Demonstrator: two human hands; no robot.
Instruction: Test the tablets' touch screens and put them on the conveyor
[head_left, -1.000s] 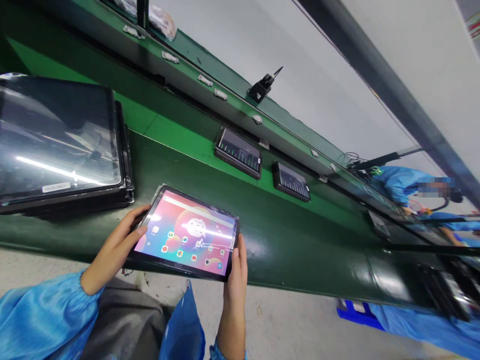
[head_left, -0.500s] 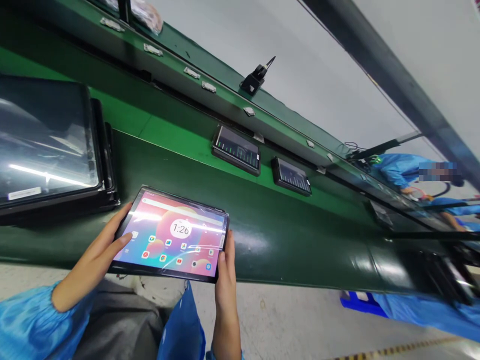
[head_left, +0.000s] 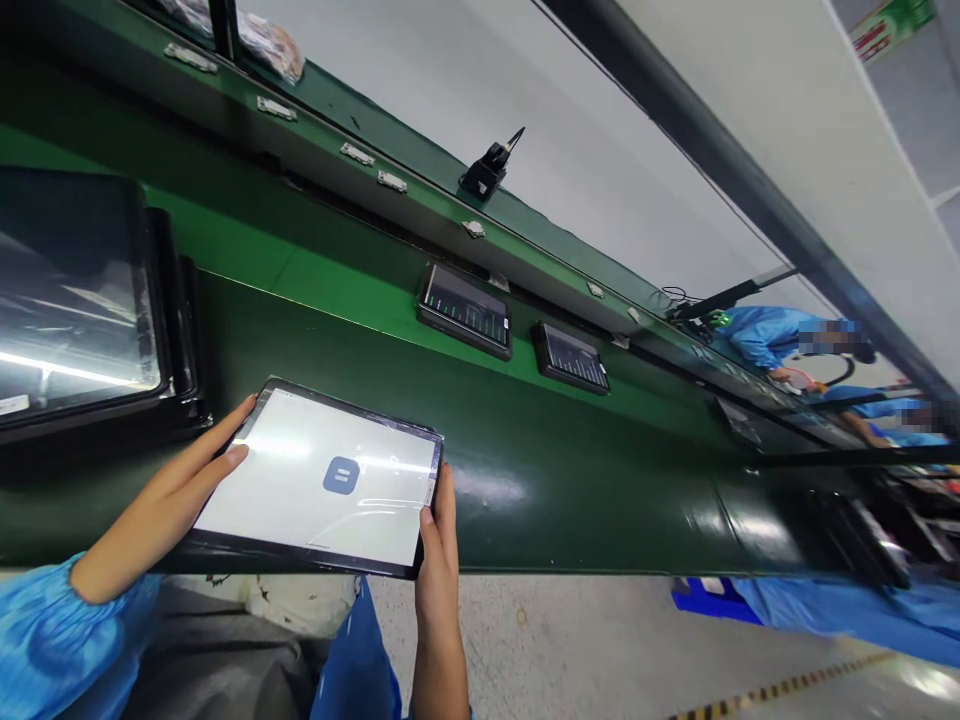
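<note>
- Lit tablet (head_left: 319,515) is held screen up between both hands, over the near edge of the dark green desk (head_left: 570,500) — can't tell if its underside touches.
- Screen is white, one blue-grey icon (head_left: 341,475) with two light bars near the middle; overhead light streaks across the glass.
- Left hand (head_left: 169,500): grip pinches the tablet's left edge, thumb on the front face, other fingers at the edge, partly hidden.
- Right hand (head_left: 439,560): grip pinches the right edge, thumb on the front near the lower corner, fingers along the side.
- Stack of dark-screened devices (head_left: 60,280) lies left of the tablet, near the left hand, cut off by the frame; white label (head_left: 13,405) on the top one.
- Beyond, on the brighter green strip (head_left: 217,245): two smaller devices (head_left: 466,312), screens up, near each other, not touching.
- Behind those, pale small parts (head_left: 392,181) sit spaced along a rail; black adapter (head_left: 484,178) on the shelf (head_left: 405,135) above.
- Far right: co-worker in blue (head_left: 757,335) — well apart from the tablet.
- Floor (head_left: 525,640) shows striped tape (head_left: 780,690), lower right.
</note>
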